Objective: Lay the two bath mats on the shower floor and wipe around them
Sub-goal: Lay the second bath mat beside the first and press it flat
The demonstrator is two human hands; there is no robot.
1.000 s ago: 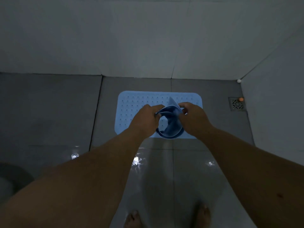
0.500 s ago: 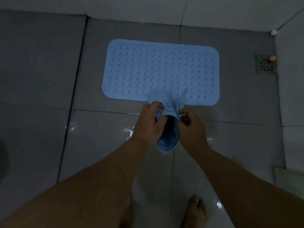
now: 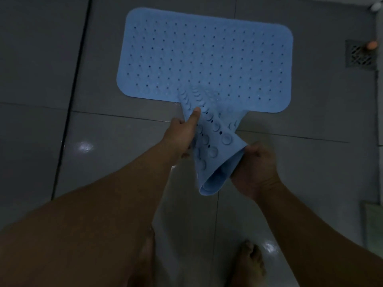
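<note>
One blue perforated bath mat (image 3: 207, 54) lies flat on the grey shower floor near the far wall. A second blue mat (image 3: 215, 141), partly unrolled with its suction cups facing up, hangs in the air just in front of the flat one. My left hand (image 3: 182, 133) grips its left edge with the thumb on top. My right hand (image 3: 252, 166) holds the rolled lower right part. Its far end overlaps the near edge of the flat mat in this view.
A square floor drain (image 3: 360, 55) with a small orange object (image 3: 372, 45) on it sits at the far right. The near floor tiles (image 3: 116, 154) are wet and shiny. My bare feet (image 3: 251, 264) stand at the bottom. A pale object (image 3: 373, 224) lies at the right edge.
The view has tilted down and come closer to the floor. My hands have moved apart and the rolled second mat has opened out towards the flat mat.
</note>
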